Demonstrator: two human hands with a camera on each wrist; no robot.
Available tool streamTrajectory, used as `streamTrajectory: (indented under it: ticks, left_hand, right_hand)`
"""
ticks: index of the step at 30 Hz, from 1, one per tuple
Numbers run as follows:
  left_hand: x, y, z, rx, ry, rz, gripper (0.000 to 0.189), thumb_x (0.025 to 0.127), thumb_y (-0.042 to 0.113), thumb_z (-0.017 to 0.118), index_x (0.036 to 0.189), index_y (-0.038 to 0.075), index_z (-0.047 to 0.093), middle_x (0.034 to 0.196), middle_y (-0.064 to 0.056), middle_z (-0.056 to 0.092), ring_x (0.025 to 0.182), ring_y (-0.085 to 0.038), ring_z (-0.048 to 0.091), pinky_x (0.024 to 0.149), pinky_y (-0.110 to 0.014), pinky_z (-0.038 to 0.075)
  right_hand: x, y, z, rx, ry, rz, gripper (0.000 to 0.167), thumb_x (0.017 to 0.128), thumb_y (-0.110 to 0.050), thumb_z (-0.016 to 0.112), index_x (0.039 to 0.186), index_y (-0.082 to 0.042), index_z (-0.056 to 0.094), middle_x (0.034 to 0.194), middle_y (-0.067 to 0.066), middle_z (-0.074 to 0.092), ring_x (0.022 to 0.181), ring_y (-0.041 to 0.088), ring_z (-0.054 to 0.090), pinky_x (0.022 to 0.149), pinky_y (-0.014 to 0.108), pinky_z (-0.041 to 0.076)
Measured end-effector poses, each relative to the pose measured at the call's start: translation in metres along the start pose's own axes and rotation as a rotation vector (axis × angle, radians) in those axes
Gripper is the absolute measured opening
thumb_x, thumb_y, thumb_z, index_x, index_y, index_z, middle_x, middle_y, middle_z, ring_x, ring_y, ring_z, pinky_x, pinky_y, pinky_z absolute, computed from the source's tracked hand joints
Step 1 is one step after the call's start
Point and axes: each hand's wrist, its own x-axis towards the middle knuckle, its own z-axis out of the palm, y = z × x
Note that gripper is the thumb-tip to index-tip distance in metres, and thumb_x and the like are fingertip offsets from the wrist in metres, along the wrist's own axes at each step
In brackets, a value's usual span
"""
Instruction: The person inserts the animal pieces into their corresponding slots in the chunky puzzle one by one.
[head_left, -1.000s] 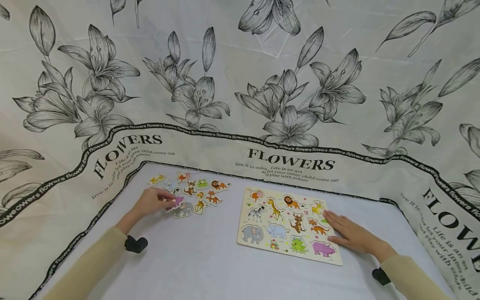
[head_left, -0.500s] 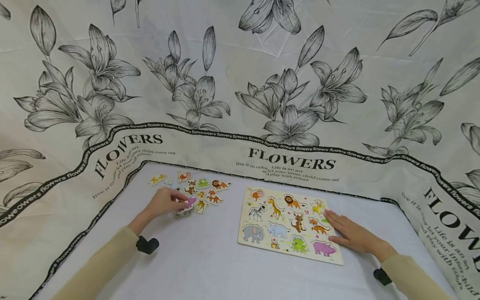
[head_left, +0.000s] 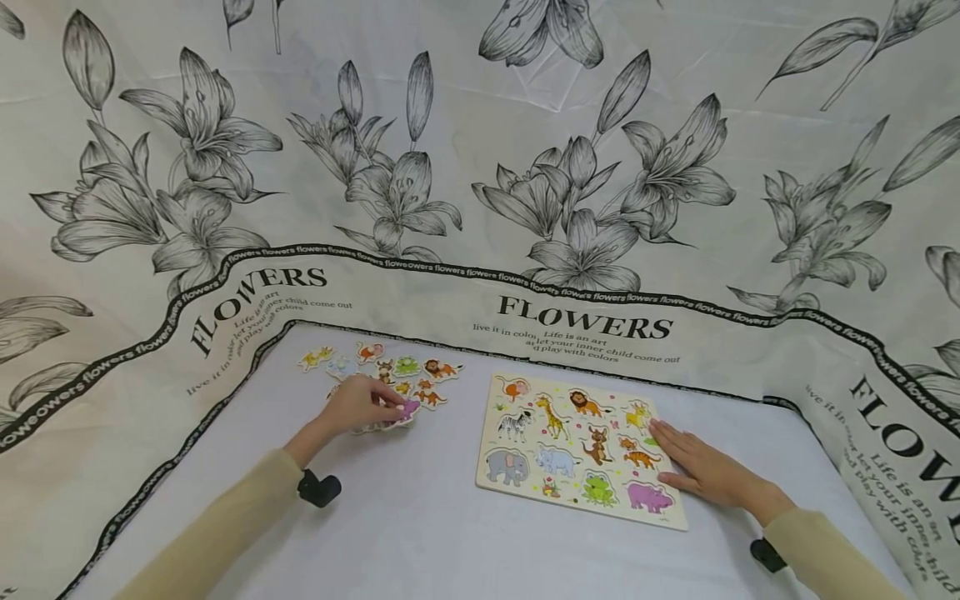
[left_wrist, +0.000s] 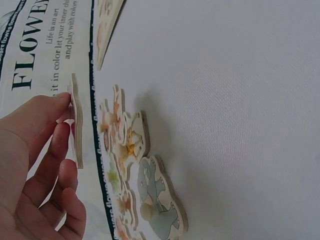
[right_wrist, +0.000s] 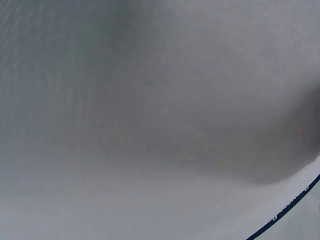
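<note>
My left hand (head_left: 358, 407) pinches a purple hippo puzzle piece (head_left: 409, 409) above the left part of the white table. In the left wrist view the piece (left_wrist: 77, 130) is seen edge-on, lifted off the table, its knob side toward the thumb and forefinger. Beneath it lies the grey elephant piece (left_wrist: 162, 220) with a small round knob. On the right, my right hand (head_left: 701, 467) rests with straight fingers on the right edge of a wooden animal puzzle board (head_left: 489, 437). The right wrist view shows only blurred grey surface and shadow.
Several loose animal pieces lie beyond the left hand, among them a lion (head_left: 442, 367), a frog (head_left: 407, 366), a monkey (head_left: 369, 352) and a tiger (head_left: 430, 395). A flower-printed cloth (head_left: 420, 292) rises behind the table.
My left hand has moved right with the hippo piece, passing over the elephant piece toward the giraffe piece, which it now partly covers. The right hand and board have stayed in place.
</note>
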Motion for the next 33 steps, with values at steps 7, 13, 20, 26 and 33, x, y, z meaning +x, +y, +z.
streamTrajectory:
  ticks: [7,13,20,26,33]
  left_hand:
    - [0.005,0.012,0.013,-0.043,-0.012,0.029,0.018,0.078,0.025,0.080,0.090,0.013,0.077,0.073,0.004,0.068,0.060,-0.011,0.048,0.050,-0.021,0.037]
    - [0.011,0.019,0.023,-0.067,-0.027,0.045,0.018,0.077,0.026,0.080,0.089,0.013,0.077,0.075,0.003,0.070,0.059,-0.009,0.049,0.051,-0.020,0.039]
    - [0.015,0.031,0.035,-0.056,-0.025,0.026,0.017,0.078,0.026,0.080,0.091,0.016,0.077,0.078,0.005,0.070,0.062,-0.009,0.049,0.052,-0.020,0.038]
    - [0.016,0.041,0.044,-0.057,-0.044,0.063,0.014,0.079,0.025,0.079,0.090,0.016,0.078,0.080,0.005,0.070,0.063,-0.008,0.049,0.053,-0.020,0.039]
    - [0.016,0.052,0.053,-0.071,-0.047,0.037,0.013,0.079,0.023,0.079,0.090,0.016,0.078,0.074,0.006,0.069,0.058,-0.008,0.048,0.049,-0.020,0.038]
  right_hand:
    - [-0.002,-0.002,-0.002,-0.009,0.034,-0.031,0.074,0.096,-0.043,0.053,0.149,0.001,0.027,0.152,0.025,0.031,0.134,-0.019,-0.018,0.105,0.001,-0.012]
    - [-0.003,-0.002,-0.003,0.011,0.017,-0.015,0.074,0.096,-0.044,0.052,0.149,0.001,0.027,0.152,0.026,0.030,0.132,-0.020,-0.018,0.104,0.000,-0.012]
    - [-0.003,-0.003,-0.002,0.015,0.009,-0.017,0.074,0.096,-0.045,0.051,0.149,0.000,0.026,0.153,0.025,0.029,0.133,-0.019,-0.018,0.103,0.000,-0.012]
    - [-0.002,-0.004,-0.003,0.026,0.009,-0.008,0.074,0.096,-0.044,0.051,0.149,0.001,0.027,0.152,0.026,0.030,0.132,-0.020,-0.017,0.103,0.000,-0.012]
    - [-0.002,-0.005,-0.004,0.027,0.016,-0.010,0.073,0.096,-0.042,0.052,0.149,0.001,0.027,0.152,0.027,0.030,0.133,-0.020,-0.016,0.104,0.000,-0.012]
